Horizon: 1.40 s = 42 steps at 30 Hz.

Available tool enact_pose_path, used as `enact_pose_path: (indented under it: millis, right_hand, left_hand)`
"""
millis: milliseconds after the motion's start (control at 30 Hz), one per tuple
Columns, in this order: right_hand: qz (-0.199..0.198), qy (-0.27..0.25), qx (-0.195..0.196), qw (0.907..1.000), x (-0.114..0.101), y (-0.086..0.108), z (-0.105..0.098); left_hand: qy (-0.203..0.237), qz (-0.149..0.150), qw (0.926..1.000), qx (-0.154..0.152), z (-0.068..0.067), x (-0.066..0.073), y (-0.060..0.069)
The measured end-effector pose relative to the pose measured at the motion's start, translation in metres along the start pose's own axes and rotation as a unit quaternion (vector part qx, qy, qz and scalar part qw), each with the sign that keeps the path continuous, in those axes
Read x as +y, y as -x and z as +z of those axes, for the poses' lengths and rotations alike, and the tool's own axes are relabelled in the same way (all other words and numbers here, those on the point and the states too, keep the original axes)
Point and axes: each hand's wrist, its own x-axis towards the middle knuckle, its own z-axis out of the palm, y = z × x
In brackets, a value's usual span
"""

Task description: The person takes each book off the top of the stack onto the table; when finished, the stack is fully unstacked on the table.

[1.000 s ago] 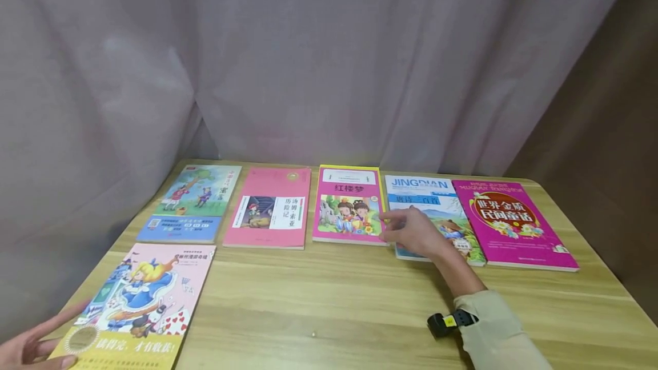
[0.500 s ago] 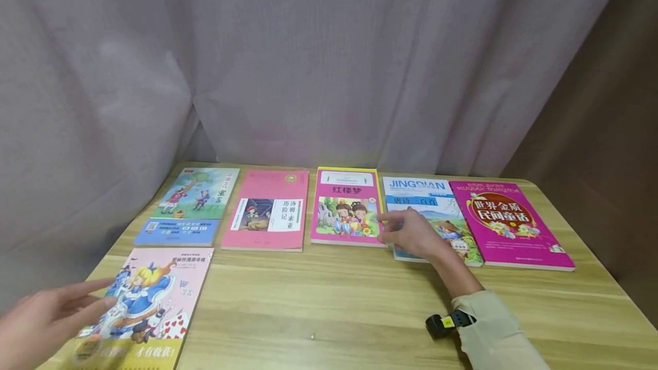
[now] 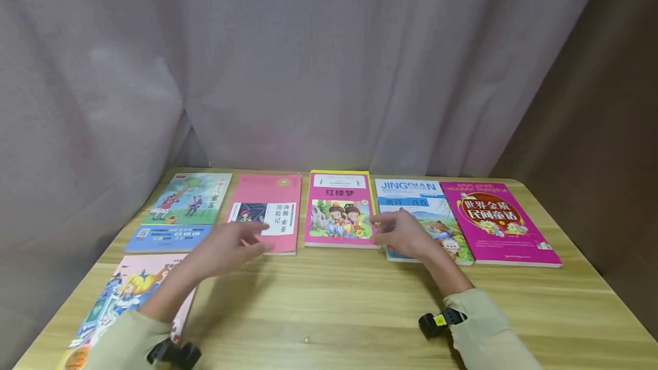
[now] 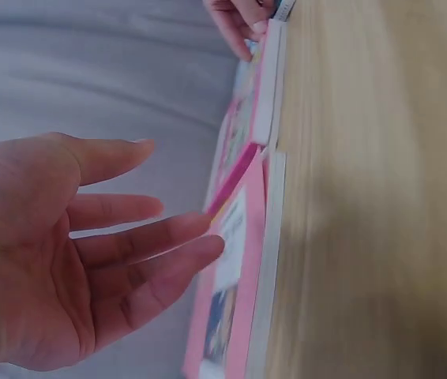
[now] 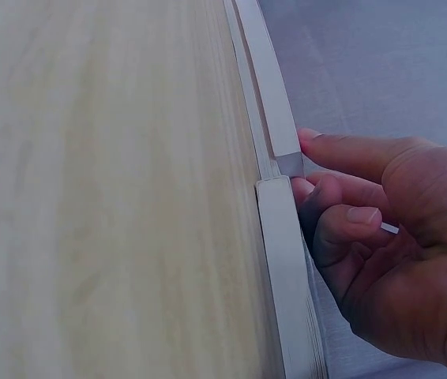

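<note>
My left hand (image 3: 226,250) hovers over the lower part of a pink book (image 3: 267,184), its fingers spread and holding nothing. In the left wrist view the palm shows, with the fingertips near that book's cover; contact cannot be made out. My right hand (image 3: 406,236) lies over a blue book (image 3: 406,187), its fingertips at the right edge of a magenta picture book (image 3: 336,238) with two cartoon figures. From the right wrist, the thumb (image 5: 338,150) touches that book's corner, while the other fingers bend loosely above the blue book.
A magenta book (image 3: 509,244) lies at the right end of the row, a green-and-blue book (image 3: 175,238) at the left end. A pink-and-yellow book (image 3: 125,278) sits front left, partly under my left forearm. Grey curtain (image 3: 288,73) hangs behind the wooden table (image 3: 329,307).
My left hand has let go of the pink-and-yellow book and moved right and away from me, over the pink book. The right hand stays at the magenta picture book's edge. The view shifts slightly.
</note>
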Motion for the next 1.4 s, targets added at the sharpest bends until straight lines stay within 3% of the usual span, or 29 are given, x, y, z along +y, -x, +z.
enact_pose_path:
  millis: [167,333,633,733,967,1100,1400]
  right_hand:
    - [-0.005,-0.006,-0.001,1.0000,-0.001,-0.002,0.000]
    - [-0.006,-0.019,-0.006,0.9998,0.001,-0.003,0.005]
    - [-0.010,-0.019,-0.007,0.9998,0.000,-0.002,0.008]
    - [-0.003,-0.019,-0.004,0.9998,0.001,-0.001,0.007]
    - [0.003,-0.026,0.002,0.9996,0.004,0.000,0.006]
    - [-0.004,-0.030,-0.001,0.9995,0.004,0.002,0.005]
    - [-0.003,-0.029,-0.001,0.9996,0.006,0.002,-0.002]
  left_hand:
    - [0.028,-0.021,0.9992,-0.021,0.018,0.019,-0.056]
    - [0.104,-0.053,0.9927,-0.030,0.038,0.021,-0.084]
    - [0.127,-0.096,0.9870,-0.017,0.058,0.017,-0.093]
    - [0.105,-0.101,0.9892,-0.018,0.063,0.022,-0.098]
    - [-0.020,-0.103,0.9944,-0.006,0.074,0.032,-0.110]
    - [-0.030,-0.111,0.9934,0.001,0.077,0.033,-0.113]
    - [-0.031,-0.110,0.9933,-0.015,0.074,0.040,-0.119]
